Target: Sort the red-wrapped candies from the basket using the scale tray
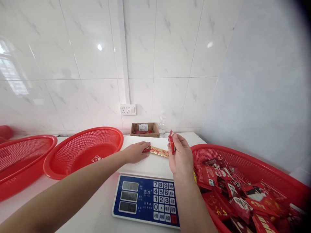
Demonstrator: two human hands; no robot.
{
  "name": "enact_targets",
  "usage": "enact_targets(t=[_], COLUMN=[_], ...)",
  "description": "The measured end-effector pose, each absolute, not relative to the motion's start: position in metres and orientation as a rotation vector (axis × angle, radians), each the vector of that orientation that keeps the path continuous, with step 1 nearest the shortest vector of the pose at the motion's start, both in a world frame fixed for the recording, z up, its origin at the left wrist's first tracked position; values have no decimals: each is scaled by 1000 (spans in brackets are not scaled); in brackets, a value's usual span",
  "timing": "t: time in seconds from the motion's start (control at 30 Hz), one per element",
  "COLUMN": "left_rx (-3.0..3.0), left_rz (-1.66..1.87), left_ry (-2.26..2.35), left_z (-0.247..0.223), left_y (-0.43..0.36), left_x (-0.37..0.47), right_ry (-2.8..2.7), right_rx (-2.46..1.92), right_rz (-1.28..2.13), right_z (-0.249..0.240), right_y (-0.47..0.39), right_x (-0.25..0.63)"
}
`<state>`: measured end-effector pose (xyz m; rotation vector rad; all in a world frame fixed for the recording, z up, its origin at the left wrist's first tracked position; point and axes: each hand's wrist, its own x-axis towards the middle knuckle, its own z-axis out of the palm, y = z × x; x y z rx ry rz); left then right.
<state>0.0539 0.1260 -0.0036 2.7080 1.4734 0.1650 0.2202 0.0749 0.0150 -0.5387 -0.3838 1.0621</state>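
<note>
Over the white scale pan, a long gold packet with red characters stretches between my hands. My left hand is closed on its left end, where a bit of red wrapping shows at the fingertips. The packet's right end reaches my right hand, and whether those fingers grip it is hidden. Upright between the thumb and fingers of my right hand is a small shiny red packet. The blue keypad panel of the digital scale lies below my hands, partly covered by my right forearm.
To the right, a red plastic basket holds many red snack packets. Two more red baskets stand left, the nearer one with a small packet inside. Behind the scale are a cardboard box and a clear plastic bottle.
</note>
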Motion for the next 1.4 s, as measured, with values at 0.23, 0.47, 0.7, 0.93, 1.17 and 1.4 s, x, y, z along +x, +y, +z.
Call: enact_targets(t=[0.23, 0.47, 0.7, 0.93, 1.17, 1.4], left_rx=[2634, 2481, 2563, 2863, 2932, 2843], left_rz=[222, 254, 210, 54, 58, 128], left_ry=[1666, 2091, 2001, 1222, 1094, 1494], left_z=[-1, 42, 40, 15, -5, 1], left_y=[141, 128, 121, 112, 123, 129], left_x=[41, -36, -49, 60, 115, 76], right_ry=[-359, -393, -366, -333, -380, -377], right_rx=[-540, -554, -550, -568, -579, -535], right_rz=[1078, 1073, 964, 1009, 1030, 1017], right_z=[18, 11, 12, 16, 16, 15], right_y=[75, 78, 77, 72, 70, 72], right_x=[222, 221, 222, 219, 216, 221])
